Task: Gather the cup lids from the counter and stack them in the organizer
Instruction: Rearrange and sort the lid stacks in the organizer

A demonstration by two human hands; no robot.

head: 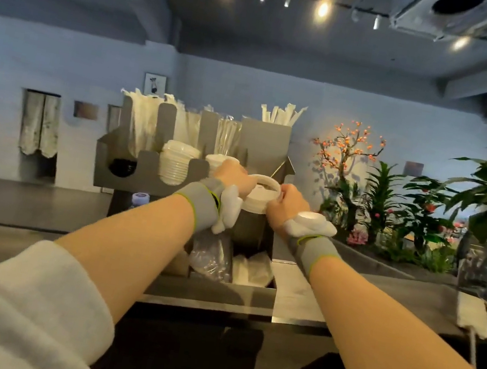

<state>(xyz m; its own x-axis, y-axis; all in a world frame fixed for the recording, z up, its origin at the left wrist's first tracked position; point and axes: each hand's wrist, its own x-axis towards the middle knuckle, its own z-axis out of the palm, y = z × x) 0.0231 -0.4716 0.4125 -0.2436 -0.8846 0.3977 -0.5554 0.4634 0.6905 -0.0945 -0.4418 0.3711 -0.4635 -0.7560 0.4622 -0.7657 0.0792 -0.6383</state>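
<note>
Two hands on one stack, right at the organizer (128,164)! That grey metal rack stands on the counter (379,289), with wrapped straws (280,114) poking up along its back edge and a stack of white lids (175,166) in a front slot. Between the hands, the white cup lids (261,195) sit over the slot at the organizer's right end. Left hand (232,176) curls round the stack's left rim; right hand (287,203) curls round the right rim, fingers wrapped tight to the plastic on both sides.
</note>
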